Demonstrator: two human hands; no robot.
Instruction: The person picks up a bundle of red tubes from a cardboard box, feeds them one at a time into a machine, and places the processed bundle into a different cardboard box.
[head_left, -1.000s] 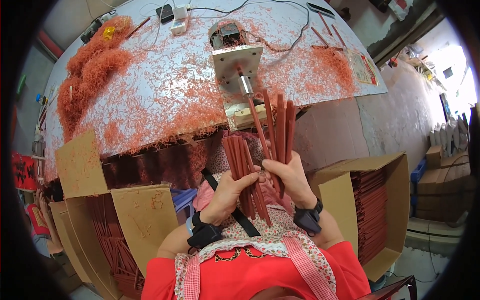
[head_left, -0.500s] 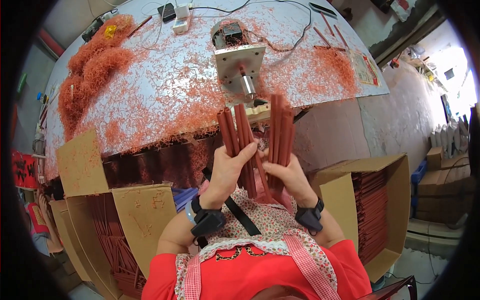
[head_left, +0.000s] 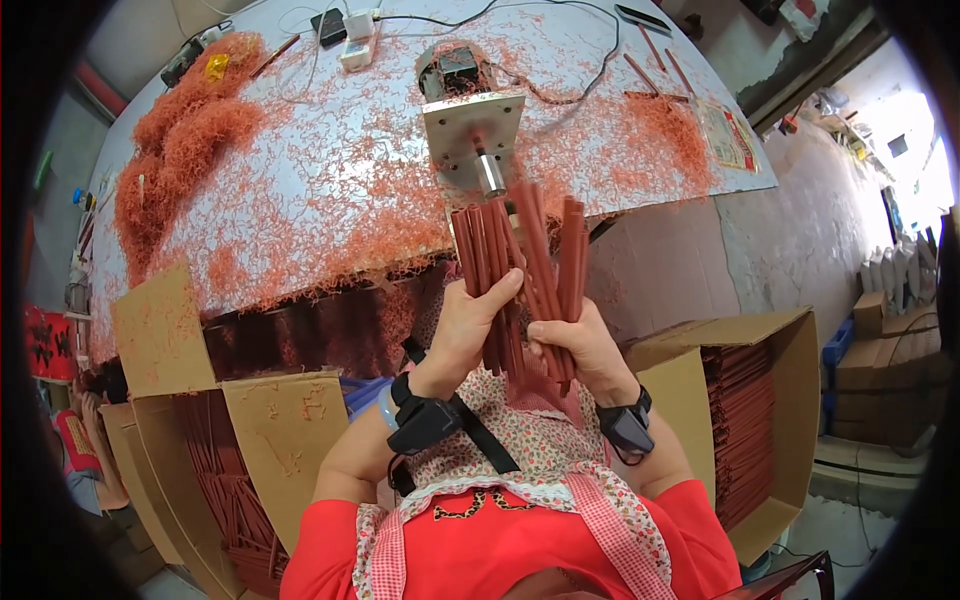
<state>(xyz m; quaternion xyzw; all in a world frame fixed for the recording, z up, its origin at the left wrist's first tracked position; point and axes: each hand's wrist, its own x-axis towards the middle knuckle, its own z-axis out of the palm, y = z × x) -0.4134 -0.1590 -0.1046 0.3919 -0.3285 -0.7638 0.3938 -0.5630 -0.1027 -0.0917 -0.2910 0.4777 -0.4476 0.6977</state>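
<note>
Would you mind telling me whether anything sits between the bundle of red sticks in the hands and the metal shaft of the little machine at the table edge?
Nothing visible does. The left hand and right hand hold the red sticks upright, their tips just below the metal shaft, with only loose red shavings around on the table.

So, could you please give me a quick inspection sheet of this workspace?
Surface: grey table strewn with orange shavings.
Job's things: red sticks held upright in a bundle below a small motor.
Clutter: loose sticks, a paper sheet.
Hands: left hand and right hand both grip the sticks.
Cables: black wire and a power strip.
Surroundings: cardboard boxes filled with sticks.
</note>
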